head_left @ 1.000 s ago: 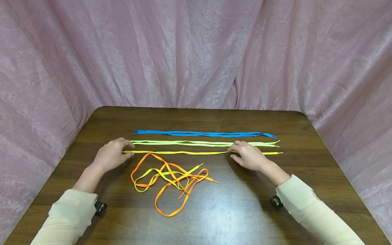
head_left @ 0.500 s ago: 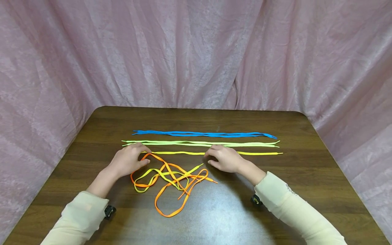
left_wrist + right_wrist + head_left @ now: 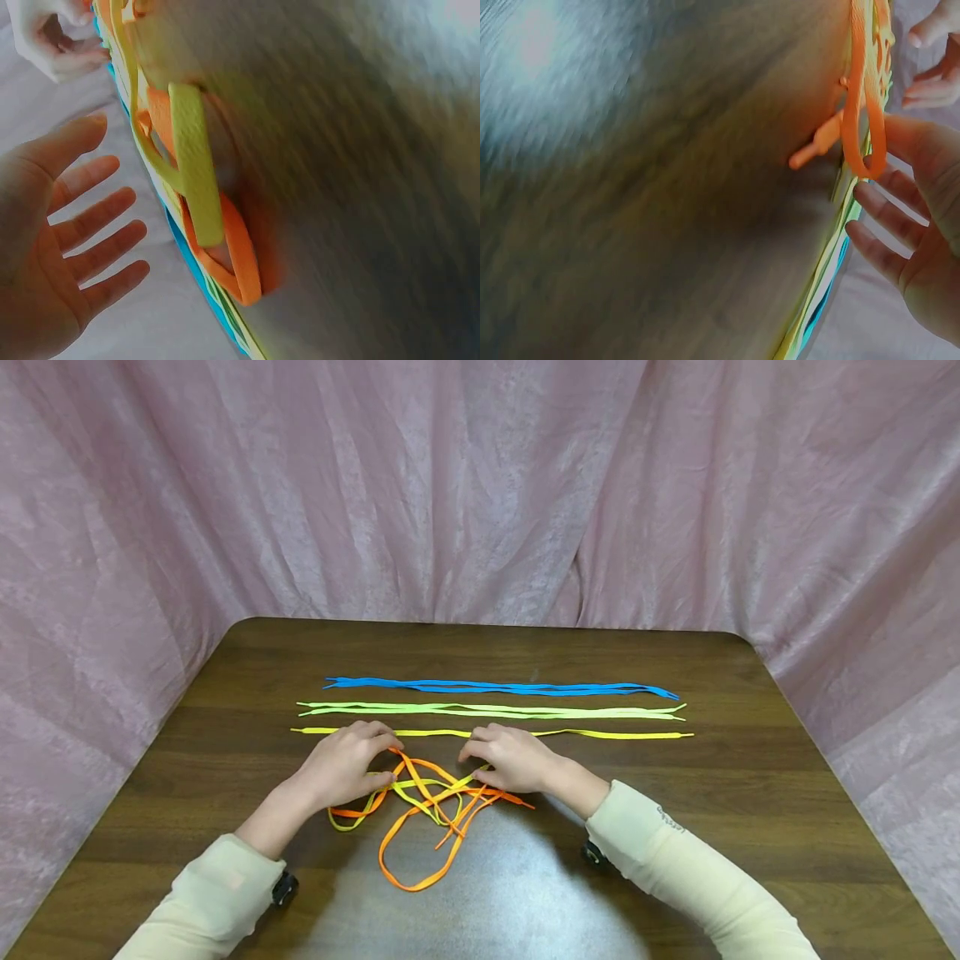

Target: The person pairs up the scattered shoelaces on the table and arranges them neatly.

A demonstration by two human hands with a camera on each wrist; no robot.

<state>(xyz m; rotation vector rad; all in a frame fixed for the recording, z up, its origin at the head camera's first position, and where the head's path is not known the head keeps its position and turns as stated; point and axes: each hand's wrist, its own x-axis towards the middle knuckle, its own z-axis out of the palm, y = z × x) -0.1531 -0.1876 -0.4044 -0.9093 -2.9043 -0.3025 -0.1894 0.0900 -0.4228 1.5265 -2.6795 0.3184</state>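
Note:
In the head view, an orange shoelace lies loosely tangled with a yellow shoelace. My left hand is over the tangle's left side; the left wrist view shows its fingers spread, with nothing between them. At the tangle's right side is my right hand, thumb close to the yellow lace's end. In the right wrist view its fingers are relaxed beside an orange loop; whether they touch it I cannot tell. Just beyond both hands, another yellow shoelace lies straight, partly hidden by them.
Farther back, light green shoelaces lie stretched side by side, and blue shoelaces run parallel behind them. All rest on a dark wooden table. Pink curtains hang around its back and sides.
Both hands have left the straight yellow shoelace and moved inward and nearer, to the two sides of the tangle. The straight lace's left end is uncovered. The laid-out laces stay in place.

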